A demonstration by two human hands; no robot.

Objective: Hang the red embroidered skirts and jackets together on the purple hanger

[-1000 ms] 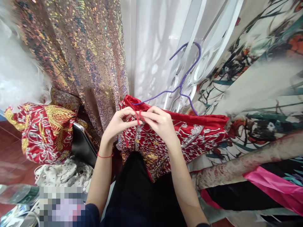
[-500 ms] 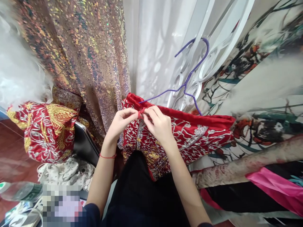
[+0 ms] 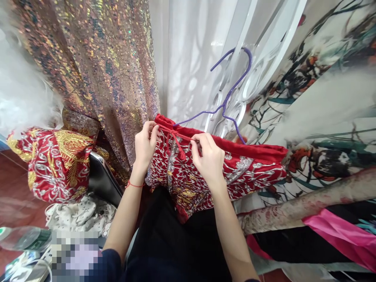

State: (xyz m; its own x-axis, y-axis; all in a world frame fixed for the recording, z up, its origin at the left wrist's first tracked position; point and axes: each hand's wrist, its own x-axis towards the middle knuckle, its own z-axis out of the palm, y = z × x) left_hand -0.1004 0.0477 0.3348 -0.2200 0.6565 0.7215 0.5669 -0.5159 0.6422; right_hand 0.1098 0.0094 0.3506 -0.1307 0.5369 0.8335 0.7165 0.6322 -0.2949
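Note:
A red embroidered skirt (image 3: 235,168) with silver and gold patterns lies across my lap, its plain red waistband (image 3: 255,150) turned up along the top. A purple hanger (image 3: 223,105) has its lower arms tucked inside the waistband. At the left end of the band, a thin red drawstring (image 3: 174,133) is tied in a bow with its ends hanging down. My left hand (image 3: 146,143) pinches the left loop of the bow. My right hand (image 3: 207,156) pinches the right loop, and the string is stretched between both hands.
To the left sit a red-and-gold embroidered bundle (image 3: 61,162), a dark tablet-like object (image 3: 102,178), dotted white cloth (image 3: 82,215) and a plastic bottle (image 3: 26,238). Sequined fabric (image 3: 114,78) hangs behind. On the right are a floral cloth (image 3: 331,117) and pink fabric (image 3: 337,235).
My hands have moved apart from the knot, left hand to the left and right hand to the right, drawing the loops out sideways. The bow and its hanging ends now show between them.

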